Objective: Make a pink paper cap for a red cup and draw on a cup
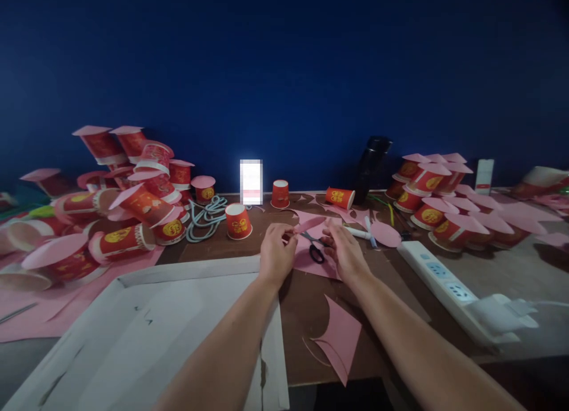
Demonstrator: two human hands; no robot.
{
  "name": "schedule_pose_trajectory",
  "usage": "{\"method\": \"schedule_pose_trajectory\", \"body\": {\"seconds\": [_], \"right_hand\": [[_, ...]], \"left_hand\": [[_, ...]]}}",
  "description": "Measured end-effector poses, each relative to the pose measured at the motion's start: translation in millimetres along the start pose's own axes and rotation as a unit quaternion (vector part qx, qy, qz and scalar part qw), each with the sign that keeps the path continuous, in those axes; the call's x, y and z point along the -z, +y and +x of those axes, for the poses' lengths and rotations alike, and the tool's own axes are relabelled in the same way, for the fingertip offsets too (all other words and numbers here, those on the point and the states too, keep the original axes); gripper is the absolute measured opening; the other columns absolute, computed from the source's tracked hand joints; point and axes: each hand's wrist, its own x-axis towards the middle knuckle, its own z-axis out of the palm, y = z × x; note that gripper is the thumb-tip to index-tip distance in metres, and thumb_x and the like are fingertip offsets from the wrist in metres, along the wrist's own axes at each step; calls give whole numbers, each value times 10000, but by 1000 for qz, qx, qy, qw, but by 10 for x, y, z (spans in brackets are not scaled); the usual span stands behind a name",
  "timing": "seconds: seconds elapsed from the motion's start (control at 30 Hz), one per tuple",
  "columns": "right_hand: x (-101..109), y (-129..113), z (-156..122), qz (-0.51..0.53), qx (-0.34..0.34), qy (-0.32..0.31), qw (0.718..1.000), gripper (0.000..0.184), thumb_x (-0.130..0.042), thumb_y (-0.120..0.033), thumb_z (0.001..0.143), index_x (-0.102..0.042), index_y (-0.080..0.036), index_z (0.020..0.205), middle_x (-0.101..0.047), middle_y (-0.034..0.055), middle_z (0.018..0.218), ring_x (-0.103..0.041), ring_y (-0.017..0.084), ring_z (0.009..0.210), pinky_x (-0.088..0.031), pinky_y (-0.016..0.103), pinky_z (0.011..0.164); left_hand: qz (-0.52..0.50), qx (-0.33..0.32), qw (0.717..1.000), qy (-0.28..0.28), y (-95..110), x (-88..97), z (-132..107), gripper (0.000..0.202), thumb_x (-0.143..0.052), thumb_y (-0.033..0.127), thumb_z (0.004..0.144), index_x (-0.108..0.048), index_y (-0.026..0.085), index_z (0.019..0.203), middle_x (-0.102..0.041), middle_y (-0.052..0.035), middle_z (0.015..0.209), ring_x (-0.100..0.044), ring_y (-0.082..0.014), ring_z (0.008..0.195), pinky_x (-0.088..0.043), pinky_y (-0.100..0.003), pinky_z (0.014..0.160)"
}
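My left hand (279, 254) and my right hand (347, 254) are close together over the middle of the table, fingers bent inward. Stretched between their fingertips is a small pink paper piece (310, 224), seen nearly edge-on, which both seem to pinch. Just below it lies a pair of scissors (316, 254) with black handles, its blades partly behind the left fingers. Beneath the scissors is a larger pink paper sheet (311, 265). Behind my left hand a red paper cup (239, 222) stands upside down, with another red cup (280, 195) farther back.
Red cups with pink paper discs are heaped at left (144, 206) and stacked at right (427, 178). A white box lid (178, 316) lies front left. Right are a power strip (438, 274) and dark bottle (372, 165). A paper offcut (340, 334) lies in front.
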Motion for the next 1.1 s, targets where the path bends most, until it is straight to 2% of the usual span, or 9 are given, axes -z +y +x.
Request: {"method": "schedule_pose_trajectory", "body": {"seconds": [0.13,0.27,0.37,0.47,0.53,0.6,0.77,0.93,1.1], "right_hand": [[10,-96,-20,124,-114,-80,982,393,-621,-562,724,-628,-218,914,-619,-4,687,-542,106,539,-371,192,393],[35,-111,-47,132,-96,-184,969,264,-683,-310,710,-652,-218,956,-667,-1,796,-561,115,617,-427,206,473],[64,-98,-39,122,-62,-196,971,323,-669,-215,695,-651,-225,1017,-676,4,860,-582,125,699,-465,213,558],[89,-96,-26,107,-49,-183,976,348,-649,-215,706,-641,-224,1054,-679,14,905,-600,143,771,-486,226,624],[98,-97,-22,98,-46,-193,975,363,-639,-213,710,-634,-222,1072,-678,24,939,-605,151,796,-489,229,637],[101,-94,-20,90,-41,-210,973,362,-634,-224,717,-632,-216,1078,-678,32,932,-605,153,773,-487,232,615],[94,-90,-32,78,-35,-230,969,364,-668,-252,712,-639,-223,1073,-677,20,844,-594,141,684,-468,228,557],[73,-112,-69,90,-45,-238,966,371,-684,-300,723,-639,-227,1084,-683,14,810,-595,139,662,-462,236,558],[43,-86,-59,109,-54,-190,974,287,-712,-353,712,-649,-216,956,-665,0,766,-559,116,595,-446,222,514]], "left_hand": [[90,-177,980,29,-1,61,-6,151,-528,112,791,-645,190,844,-602,-76,991,-553,-179,951,-462,-308,830],[118,-232,965,43,38,76,-28,160,-532,132,810,-661,214,858,-603,-71,1027,-529,-195,1011,-425,-352,918],[56,-167,983,52,14,59,-12,215,-539,158,806,-652,223,977,-594,-74,1050,-544,-186,993,-454,-326,864],[-64,0,997,42,-44,43,34,254,-554,236,799,-624,197,1040,-622,-68,966,-582,-147,787,-480,-283,720],[-156,113,981,-4,-61,41,59,262,-561,360,799,-637,179,972,-632,-48,853,-552,-115,631,-455,-250,603],[-241,178,952,-61,-47,44,65,329,-578,472,768,-644,161,853,-599,-21,724,-483,-83,532,-382,-211,504],[-347,234,892,-168,42,52,32,387,-741,482,600,-566,142,657,-460,43,559,-358,-35,461,-249,-179,441],[-382,293,859,-173,63,70,30,400,-794,419,548,-511,144,613,-445,50,548,-365,-32,442,-244,-190,430],[-390,293,860,-147,48,78,52,390,-788,416,567,-522,135,610,-434,51,528,-349,-24,439,-210,-187,424]]}}
